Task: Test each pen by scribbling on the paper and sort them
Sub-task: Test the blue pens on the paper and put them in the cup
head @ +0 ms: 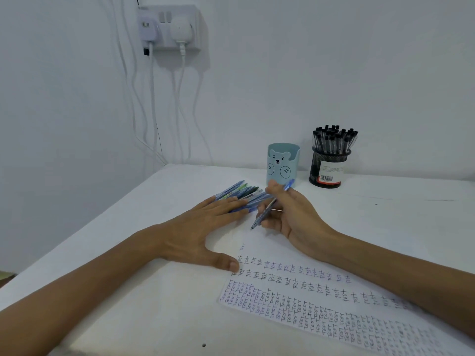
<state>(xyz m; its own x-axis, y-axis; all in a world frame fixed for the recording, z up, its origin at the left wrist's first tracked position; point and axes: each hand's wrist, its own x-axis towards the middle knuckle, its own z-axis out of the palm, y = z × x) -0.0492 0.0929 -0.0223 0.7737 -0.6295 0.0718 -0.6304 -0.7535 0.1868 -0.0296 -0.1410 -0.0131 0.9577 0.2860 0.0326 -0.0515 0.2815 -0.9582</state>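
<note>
My right hand [290,214] grips a blue pen [271,204], tip down and just above the top of the paper [270,242]. Rows of the word "test" fill the lower part of the sheet. My left hand [200,227] lies flat with straight fingers, its fingertips on a pile of several blue and green pens [239,191] on the white table [154,291]; its thumb rests at the paper's left edge. Behind my right hand stands a light blue bear cup [282,163]. A black mesh cup [327,168] to its right holds several black-capped pens [334,140].
The table meets a white wall at the back. A wall socket [171,27] with two plugs hangs at upper left, and white cables [154,98] drop behind the table's far left corner. The table's left edge runs diagonally toward me.
</note>
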